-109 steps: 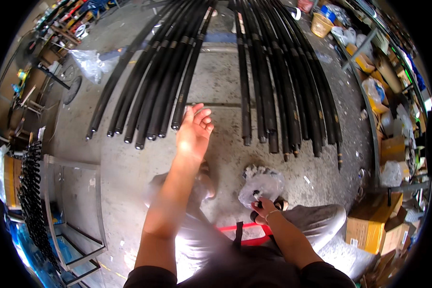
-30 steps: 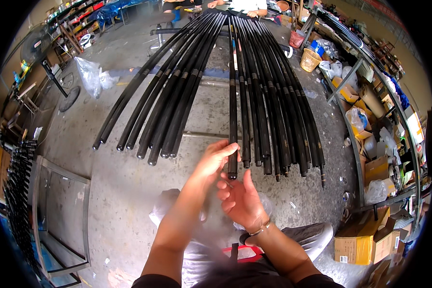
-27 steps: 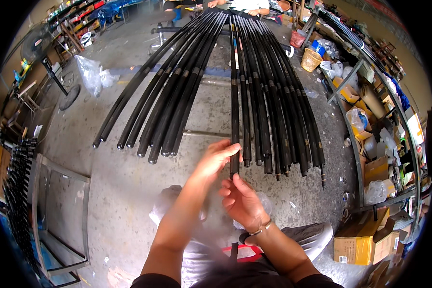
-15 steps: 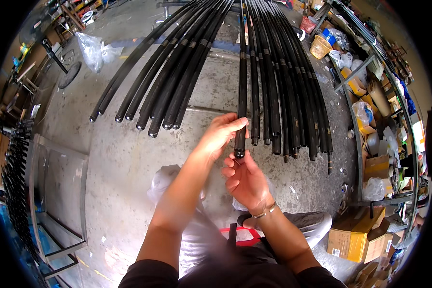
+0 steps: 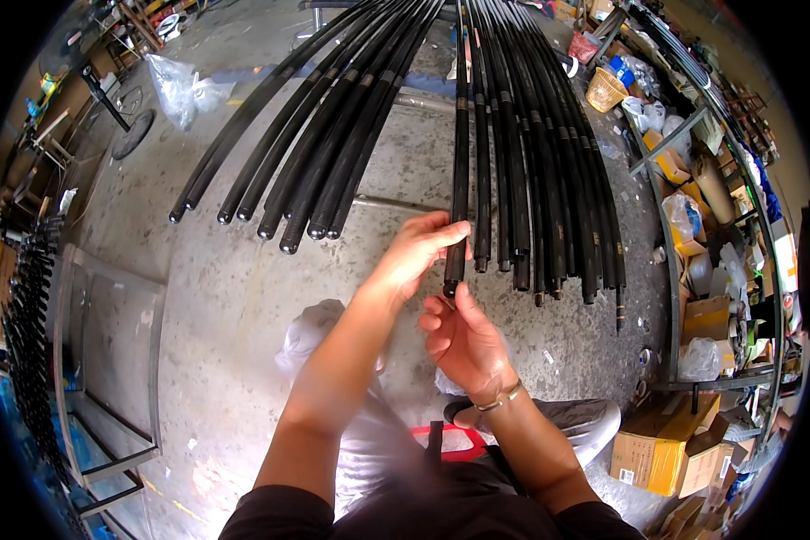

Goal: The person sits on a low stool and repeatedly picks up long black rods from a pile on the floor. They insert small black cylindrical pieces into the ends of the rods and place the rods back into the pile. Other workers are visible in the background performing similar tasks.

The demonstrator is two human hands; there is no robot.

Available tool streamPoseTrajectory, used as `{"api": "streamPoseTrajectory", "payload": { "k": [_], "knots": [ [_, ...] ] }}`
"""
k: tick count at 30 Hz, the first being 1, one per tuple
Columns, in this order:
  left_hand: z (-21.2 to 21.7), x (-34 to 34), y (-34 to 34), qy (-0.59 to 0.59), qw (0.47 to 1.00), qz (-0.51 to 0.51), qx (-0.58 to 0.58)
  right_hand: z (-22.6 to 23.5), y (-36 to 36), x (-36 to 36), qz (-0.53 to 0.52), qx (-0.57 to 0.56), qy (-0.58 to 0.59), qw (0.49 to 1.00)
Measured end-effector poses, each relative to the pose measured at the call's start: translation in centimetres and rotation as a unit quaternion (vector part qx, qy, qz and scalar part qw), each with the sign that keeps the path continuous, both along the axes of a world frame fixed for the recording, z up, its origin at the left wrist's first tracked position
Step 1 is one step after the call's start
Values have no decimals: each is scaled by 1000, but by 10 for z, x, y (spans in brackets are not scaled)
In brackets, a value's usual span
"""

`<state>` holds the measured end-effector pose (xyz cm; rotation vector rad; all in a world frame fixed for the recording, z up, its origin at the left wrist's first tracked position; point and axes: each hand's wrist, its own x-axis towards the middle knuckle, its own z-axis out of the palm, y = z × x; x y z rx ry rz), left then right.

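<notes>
A long black pole (image 5: pixel 460 162) runs toward me from the far edge, its near end capped with a black end cap (image 5: pixel 450 291). My left hand (image 5: pixel 420 250) is wrapped round the pole a little above that end, thumb lying across the top. Below it, my right hand (image 5: pixel 471 345) has its palm turned up, with thumb and fingertips closed on the end cap. Close on the right hangs a group of similar black poles (image 5: pixel 558 198). Another group (image 5: pixel 333 153) fans out to the left, several with shiny rounded ends.
At the left stands a metal frame (image 5: pixel 159 360) beside a stack of black pole ends (image 5: pixel 31 333). Shelving with cartons and bags lines the right, a cardboard box (image 5: pixel 657 441) below it. A red stool (image 5: pixel 459 439) is under me. Clear plastic bags (image 5: pixel 178 90) lie at the far left.
My right thumb has come up against the side of the end cap, covering more of it. My left hand keeps its hold on the pole. The view has shifted slightly.
</notes>
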<state>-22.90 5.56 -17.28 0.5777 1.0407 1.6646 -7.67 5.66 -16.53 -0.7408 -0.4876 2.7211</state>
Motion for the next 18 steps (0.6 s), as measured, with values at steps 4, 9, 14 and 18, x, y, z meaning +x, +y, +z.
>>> {"api": "streamPoseTrajectory", "payload": {
  "k": [4,9,14,18],
  "knots": [
    [-3,-3,-1,-9,1000,-12,-1,9,2,0,40,-63,84,994],
    [3,-1,-3,3,1000,-6,-22,12,2,-1,48,-52,64,995],
    [-2,0,-2,8,1000,3,-12,4,2,-1,34,-32,48,998],
    [6,0,-4,-4,1000,-7,-25,-2,6,2,56,-30,67,996]
  ]
}}
